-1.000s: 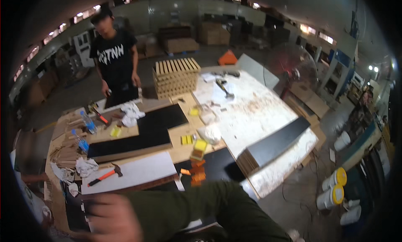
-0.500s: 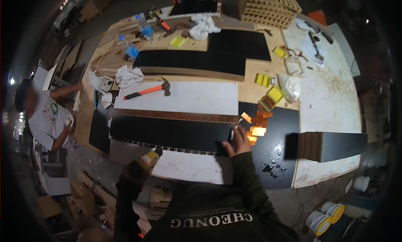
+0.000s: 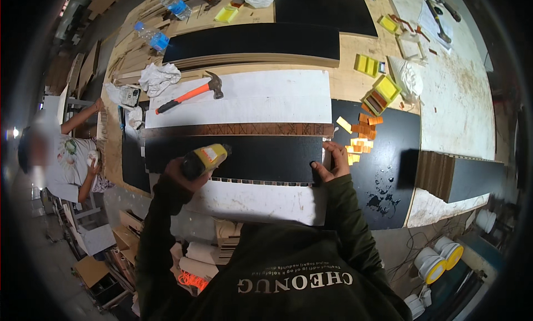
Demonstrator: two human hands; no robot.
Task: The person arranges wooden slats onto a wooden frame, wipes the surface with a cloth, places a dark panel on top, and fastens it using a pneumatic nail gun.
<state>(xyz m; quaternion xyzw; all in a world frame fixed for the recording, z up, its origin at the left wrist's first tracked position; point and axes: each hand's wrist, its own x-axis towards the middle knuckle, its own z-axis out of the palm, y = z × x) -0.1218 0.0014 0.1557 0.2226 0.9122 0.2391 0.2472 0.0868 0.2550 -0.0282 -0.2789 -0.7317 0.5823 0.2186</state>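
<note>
My left hand (image 3: 183,175) is wrapped round a yellow-and-black bottle (image 3: 209,156) with a dark tip, tilted to the right over the long black board (image 3: 266,157). My right hand (image 3: 336,162) grips the right end of this board, thumb on its near part and fingers curled at the end. Along the board's far side runs a brown strip (image 3: 239,129) with dark zigzag lines. Small pale and dark blocks show in a row under its near edge. Beneath lies a white panel (image 3: 261,201). Small orange-brown blocks (image 3: 363,133) lie beside my right hand.
A claw hammer (image 3: 191,93) rests on the white panel beyond the board. Yellow boxes (image 3: 383,93), crumpled cloth (image 3: 159,78) and water bottles (image 3: 173,4) lie farther off. Stacked dark boards (image 3: 461,175) stand at right. Another person (image 3: 69,160) is at the left table edge.
My left hand has raised the bottle from the board's near edge to above its top. My right hand stays at the right end. The view has shifted, and the brown strip's zigzag lines now show.
</note>
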